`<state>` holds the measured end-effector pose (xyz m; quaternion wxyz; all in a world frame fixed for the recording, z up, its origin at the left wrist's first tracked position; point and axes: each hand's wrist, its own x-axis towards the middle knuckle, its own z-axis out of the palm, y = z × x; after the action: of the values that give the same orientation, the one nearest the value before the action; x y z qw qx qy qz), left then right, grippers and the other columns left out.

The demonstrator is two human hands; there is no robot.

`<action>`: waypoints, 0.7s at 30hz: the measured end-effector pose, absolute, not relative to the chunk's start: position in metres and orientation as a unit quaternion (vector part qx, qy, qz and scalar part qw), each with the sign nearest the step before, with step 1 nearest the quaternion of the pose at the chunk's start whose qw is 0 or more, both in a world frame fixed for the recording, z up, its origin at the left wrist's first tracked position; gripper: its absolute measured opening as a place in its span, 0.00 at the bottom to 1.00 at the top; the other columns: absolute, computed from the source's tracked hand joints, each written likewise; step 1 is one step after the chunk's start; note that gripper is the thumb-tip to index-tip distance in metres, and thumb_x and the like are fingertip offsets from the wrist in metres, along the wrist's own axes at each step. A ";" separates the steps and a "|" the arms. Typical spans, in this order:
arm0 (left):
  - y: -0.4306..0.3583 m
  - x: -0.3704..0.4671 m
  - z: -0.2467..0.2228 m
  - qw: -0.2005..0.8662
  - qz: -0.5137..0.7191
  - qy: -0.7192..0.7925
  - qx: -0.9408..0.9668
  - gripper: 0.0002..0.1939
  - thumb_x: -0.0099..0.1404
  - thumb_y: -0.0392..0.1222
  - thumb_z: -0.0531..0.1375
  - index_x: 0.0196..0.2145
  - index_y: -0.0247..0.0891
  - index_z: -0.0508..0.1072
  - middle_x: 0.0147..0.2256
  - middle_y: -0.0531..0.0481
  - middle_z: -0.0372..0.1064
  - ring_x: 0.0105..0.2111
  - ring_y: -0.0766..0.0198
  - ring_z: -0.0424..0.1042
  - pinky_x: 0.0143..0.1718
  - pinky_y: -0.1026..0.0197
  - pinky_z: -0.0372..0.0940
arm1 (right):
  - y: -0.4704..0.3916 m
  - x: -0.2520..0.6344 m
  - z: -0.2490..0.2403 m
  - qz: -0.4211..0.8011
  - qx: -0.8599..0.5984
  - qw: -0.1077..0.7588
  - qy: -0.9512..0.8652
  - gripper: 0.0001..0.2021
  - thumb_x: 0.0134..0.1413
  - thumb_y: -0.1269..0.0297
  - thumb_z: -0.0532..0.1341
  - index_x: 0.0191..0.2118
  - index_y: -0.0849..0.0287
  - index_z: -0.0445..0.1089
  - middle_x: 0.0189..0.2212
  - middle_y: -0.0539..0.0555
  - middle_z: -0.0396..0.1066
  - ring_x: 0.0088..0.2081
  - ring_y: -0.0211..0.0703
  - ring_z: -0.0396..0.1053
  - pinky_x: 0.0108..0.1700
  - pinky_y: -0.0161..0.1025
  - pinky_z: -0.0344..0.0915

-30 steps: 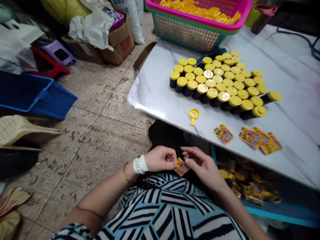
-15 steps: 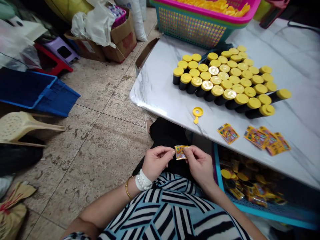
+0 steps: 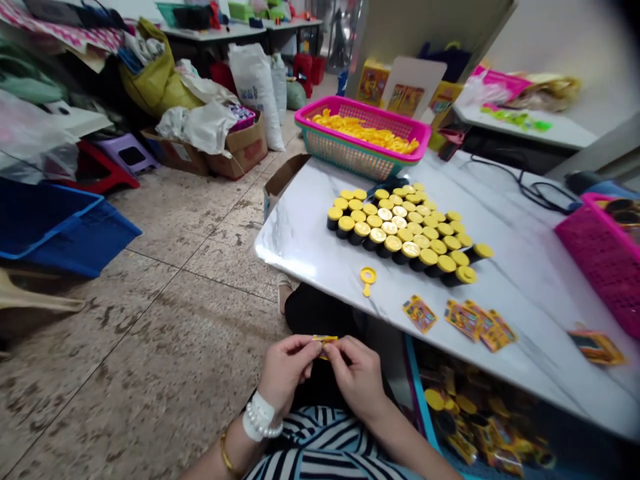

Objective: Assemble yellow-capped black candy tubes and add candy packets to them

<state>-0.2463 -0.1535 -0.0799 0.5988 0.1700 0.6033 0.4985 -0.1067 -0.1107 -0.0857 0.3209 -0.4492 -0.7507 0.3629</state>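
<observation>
A small yellow printed packet (image 3: 325,339) is pinched between both hands, low in front of my body. Its left end is in the fingers of my left hand (image 3: 290,370), and my right hand (image 3: 359,380) grips the right end. Part of the packet is hidden by my fingers. On the marble-patterned table (image 3: 300,227) lie a yellow ring-shaped piece with a tab (image 3: 368,275), a single flat packet (image 3: 421,313) and an overlapping group of packets (image 3: 467,319). Behind them stand many black tubes with yellow lids (image 3: 410,249), packed side by side.
A pink and teal basket (image 3: 350,157) of yellow pieces stands at the table's back. A pink basket (image 3: 600,247) is at the right, near a dark cable (image 3: 530,183). Below the table edge sits a blue-rimmed crate (image 3: 419,393) of lidded tubes. A blue bin (image 3: 95,233) is on the left.
The view has tilted up, showing more of the room and the right-hand basket. My left hand has come in to the packet, which is now held at both ends and turned more edge-on.
</observation>
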 end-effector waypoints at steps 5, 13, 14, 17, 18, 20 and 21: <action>-0.153 -0.254 -0.078 0.624 0.455 0.600 0.209 0.22 0.48 0.55 0.71 0.31 0.33 0.79 0.18 0.54 0.64 0.16 0.75 0.53 0.17 0.70 0.43 | -0.110 -0.102 -0.074 0.305 -0.404 0.297 -0.810 0.17 0.65 0.65 0.53 0.24 0.57 0.68 0.21 0.51 0.67 0.24 0.37 0.65 0.27 0.35 0.59; -0.153 -0.246 -0.087 0.681 0.401 0.581 0.196 0.24 0.45 0.59 0.71 0.28 0.34 0.76 0.15 0.52 0.66 0.12 0.77 0.50 0.19 0.68 0.35 | -0.077 0.002 -0.017 0.017 -0.499 0.415 -0.761 0.07 0.58 0.71 0.60 0.38 0.52 0.73 0.30 0.55 0.74 0.34 0.47 0.70 0.40 0.46 0.67; -0.151 -0.242 -0.085 0.691 0.392 0.573 0.200 0.25 0.45 0.59 0.71 0.30 0.33 0.77 0.16 0.51 0.66 0.12 0.76 0.50 0.19 0.67 0.35 | -0.065 0.015 -0.011 -0.030 -0.524 0.417 -0.742 0.06 0.58 0.69 0.61 0.40 0.52 0.73 0.33 0.56 0.74 0.37 0.49 0.70 0.44 0.48 0.67; -0.138 -0.229 -0.074 0.731 0.351 0.542 0.221 0.25 0.46 0.58 0.71 0.29 0.30 0.78 0.14 0.53 0.63 0.13 0.78 0.47 0.19 0.67 0.33 | -0.022 0.039 0.002 -0.089 -0.568 0.381 -0.724 0.13 0.57 0.63 0.62 0.48 0.56 0.71 0.41 0.59 0.73 0.45 0.53 0.68 0.49 0.51 0.64; -0.133 -0.225 -0.068 0.740 0.344 0.530 0.229 0.24 0.47 0.57 0.71 0.28 0.30 0.77 0.14 0.54 0.62 0.13 0.79 0.46 0.18 0.67 0.33 | -0.009 0.043 0.004 -0.087 -0.574 0.370 -0.725 0.16 0.56 0.60 0.62 0.50 0.57 0.70 0.44 0.60 0.73 0.46 0.54 0.68 0.49 0.51 0.65; -0.123 -0.218 -0.058 0.754 0.339 0.509 0.239 0.22 0.47 0.55 0.71 0.26 0.30 0.77 0.15 0.54 0.61 0.13 0.80 0.45 0.17 0.68 0.33 | 0.015 0.043 0.005 -0.072 -0.588 0.351 -0.726 0.18 0.53 0.58 0.64 0.49 0.59 0.69 0.44 0.60 0.73 0.45 0.54 0.68 0.48 0.50 0.65; -0.118 -0.215 -0.053 0.757 0.345 0.500 0.241 0.22 0.47 0.55 0.71 0.26 0.30 0.76 0.15 0.55 0.61 0.13 0.79 0.46 0.17 0.68 0.34 | 0.023 0.042 0.005 -0.061 -0.600 0.342 -0.720 0.16 0.52 0.57 0.64 0.45 0.59 0.70 0.42 0.59 0.74 0.42 0.53 0.68 0.46 0.49 0.65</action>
<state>-0.2149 -0.1183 -0.0528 0.7568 0.2409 0.5002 0.3450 0.0415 0.0229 0.0050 0.3424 -0.6003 -0.7201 -0.0613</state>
